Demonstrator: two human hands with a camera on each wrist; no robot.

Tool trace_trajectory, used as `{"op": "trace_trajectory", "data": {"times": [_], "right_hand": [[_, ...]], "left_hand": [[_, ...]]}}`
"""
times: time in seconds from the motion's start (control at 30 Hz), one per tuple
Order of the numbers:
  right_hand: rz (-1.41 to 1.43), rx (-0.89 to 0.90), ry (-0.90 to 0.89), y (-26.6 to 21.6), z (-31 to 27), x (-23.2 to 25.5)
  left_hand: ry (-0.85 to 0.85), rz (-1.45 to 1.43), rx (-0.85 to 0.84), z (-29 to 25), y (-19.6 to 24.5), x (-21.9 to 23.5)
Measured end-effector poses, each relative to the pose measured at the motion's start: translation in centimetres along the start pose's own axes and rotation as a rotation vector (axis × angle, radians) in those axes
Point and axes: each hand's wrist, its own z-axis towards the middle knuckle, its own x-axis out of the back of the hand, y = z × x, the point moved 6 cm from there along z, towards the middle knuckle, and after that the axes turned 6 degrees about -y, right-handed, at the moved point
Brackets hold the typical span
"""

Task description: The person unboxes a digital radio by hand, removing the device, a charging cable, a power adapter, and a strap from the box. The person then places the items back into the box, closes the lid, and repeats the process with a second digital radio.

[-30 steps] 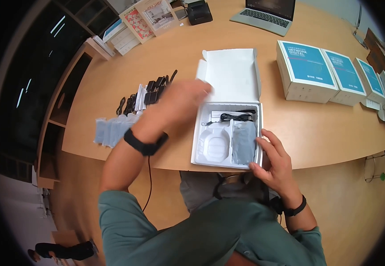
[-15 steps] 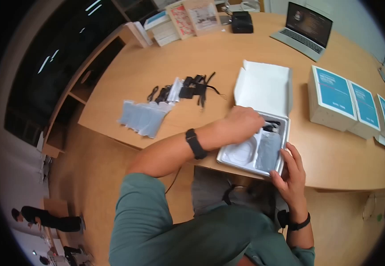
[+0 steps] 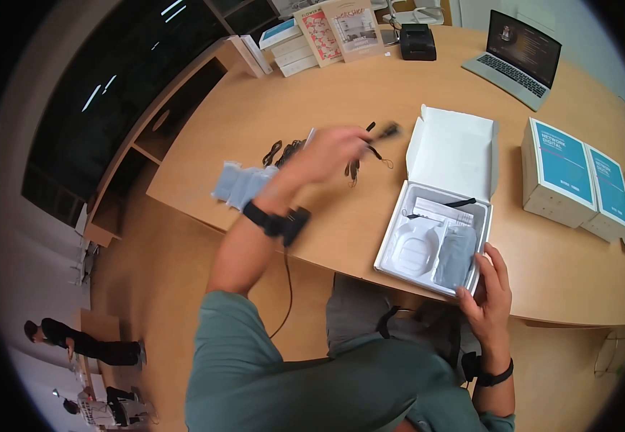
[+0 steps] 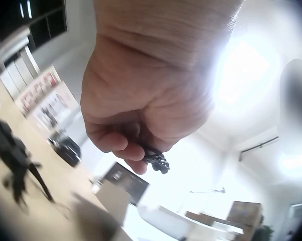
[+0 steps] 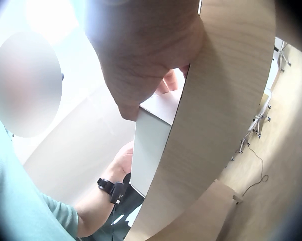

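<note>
My left hand [image 3: 330, 155] is raised over the table, left of the white box, and pinches a bundled black cable [image 4: 157, 161] that juts beyond its fingertips. In the open white box [image 3: 392, 241], a grey item in a clear bag [image 3: 456, 255] fills the right compartment. A black strap [image 3: 461, 203] lies across the back of the tray, over white packing, and the round compartment on the left shows bare. My right hand [image 3: 491, 291] holds the box at its front right corner, thumb on the near side and fingers along the right wall.
Bagged grey items [image 3: 239, 183] and black cords [image 3: 273, 153] lie on the table to the left, partly behind my left arm. Blue-and-white boxes [image 3: 561, 169] stand at the right. A laptop [image 3: 518, 61], a black device [image 3: 417, 43] and books [image 3: 352, 32] line the back.
My left hand has reached into the box, taken the bundled cable out and carried it left. My right hand has stayed on the box corner. The head view has shifted.
</note>
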Motion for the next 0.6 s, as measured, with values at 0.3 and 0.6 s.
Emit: {"op": "trace_trajectory", "data": {"times": [0.3,0.6], "right_hand": [[-0.032,-0.017,0.001,-0.1,0.2,0.1],[-0.107,0.018,-0.027,-0.6,0.4,0.6]], "left_hand": [[0.173,0.751,0.532,-5.5,-26.6,12.3],[0.008,0.334,-0.164,-0.3,2.4,-2.9]]}}
